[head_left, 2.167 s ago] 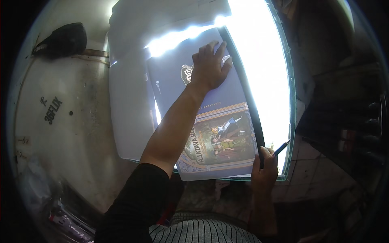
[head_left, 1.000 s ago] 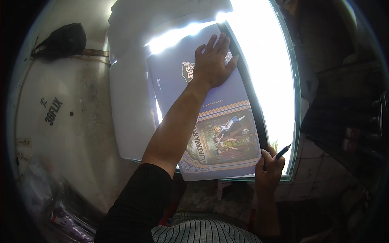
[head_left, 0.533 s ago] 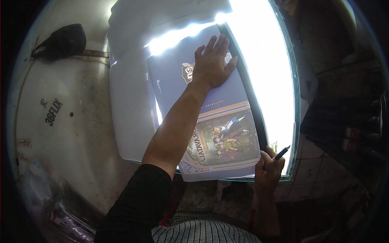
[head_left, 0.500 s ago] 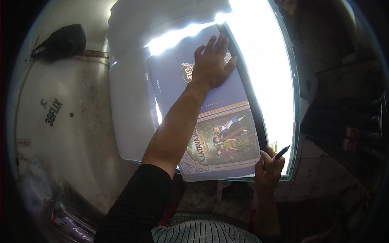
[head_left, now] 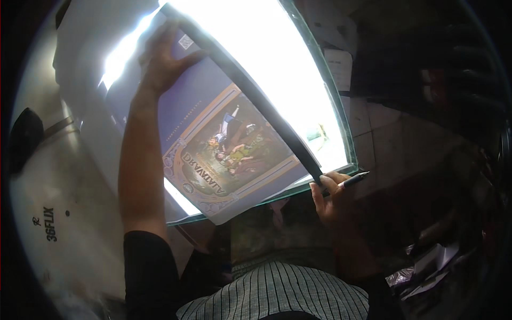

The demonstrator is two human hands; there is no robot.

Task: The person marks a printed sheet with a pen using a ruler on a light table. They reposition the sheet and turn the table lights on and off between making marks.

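A printed sheet (head_left: 184, 114), blue with a framed cartoon picture, lies on a brightly lit glass light table (head_left: 349, 144). A long dark ruler-like strip (head_left: 250, 96) runs along the sheet's right edge. My left hand (head_left: 162, 61) presses flat near the sheet's far end, thumb spread toward the strip; glare blurs its fingertips. At the strip's near end, my right hand (head_left: 333, 200) has thumb and forefinger at the tip. A dark pen (head_left: 354, 180) is held in that hand, pointing out to the right.
Left of the light table is a pale worktop (head_left: 80, 197) with dark lettering and a black object (head_left: 25, 140) at its far side. White paper (head_left: 80, 48) lies under the sheet's left side. Crumpled clear plastic (head_left: 400, 276) sits at lower right.
The view has turned, so the table and sheet appear farther left and tilted. My left hand stays on the sheet. My right thumb and forefinger have opened around the strip's near end, pen still held.
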